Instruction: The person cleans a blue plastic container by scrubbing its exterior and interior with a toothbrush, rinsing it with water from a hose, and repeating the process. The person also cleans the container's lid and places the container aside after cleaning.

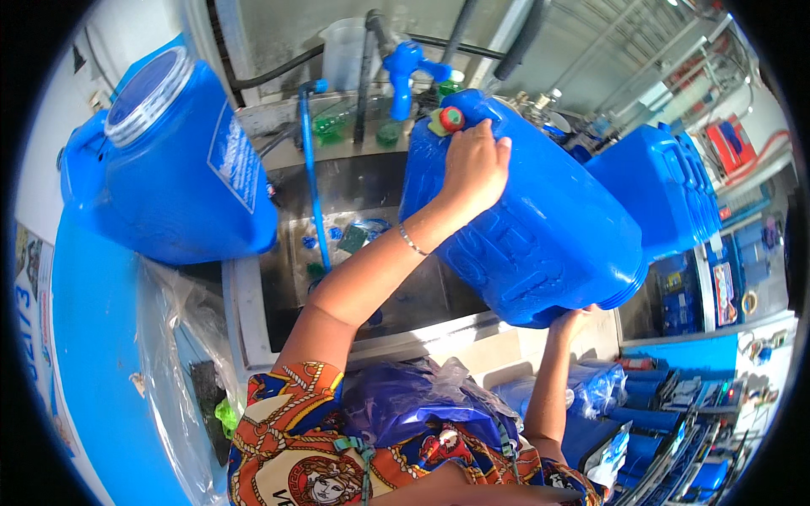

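Observation:
A large blue plastic water jug [540,211] lies tilted on its side over the steel sink [291,198], its ribbed end toward the lower right. My left hand [478,169] is closed at its upper end, beside a round red cap [451,118] with a yellow-green piece against it. Whether the fingers grip the jug's handle or that piece is partly hidden. From below, my right hand [580,320] holds the jug's lower end, with most fingers out of sight under it. A blue tap [409,72] stands just beyond the jug.
Another blue jug [181,160] stands left of the sink, and one more blue container [662,190] is at the right. A thin blue pipe [310,169] reaches into the sink, near a dark green scrub pad [353,239]. Clear plastic sheeting [181,337] hangs at the left.

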